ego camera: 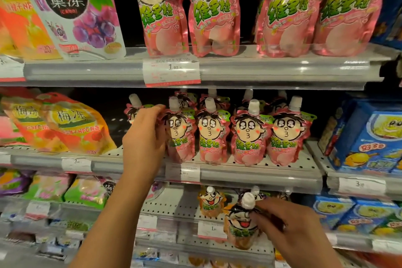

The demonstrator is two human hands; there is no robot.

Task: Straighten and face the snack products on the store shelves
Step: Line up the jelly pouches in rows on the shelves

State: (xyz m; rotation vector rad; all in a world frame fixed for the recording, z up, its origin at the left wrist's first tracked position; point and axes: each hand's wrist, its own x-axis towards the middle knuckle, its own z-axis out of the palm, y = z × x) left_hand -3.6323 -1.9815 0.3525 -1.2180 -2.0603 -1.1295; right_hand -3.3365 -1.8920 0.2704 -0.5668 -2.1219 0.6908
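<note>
Pink jelly pouches with a cartoon face and white caps stand in a row on the middle shelf (239, 175). My left hand (144, 139) grips the leftmost pink pouch (134, 110), covering most of it; its cap and hair show above my fingers. To its right stand several more pink pouches (248, 135), upright and facing front. On the shelf below, my right hand (282, 224) holds an orange pouch with a laughing face (241, 222) near its white cap. A second orange pouch (210, 203) stands behind it.
Larger pink pouches (215, 11) fill the top shelf, with a purple grape jelly bag (76, 11) to their left. Orange plum jelly bags (65, 124) lean at the middle left. Blue boxes (374, 139) stand at the right. Price tags (171, 70) hang on the shelf rails.
</note>
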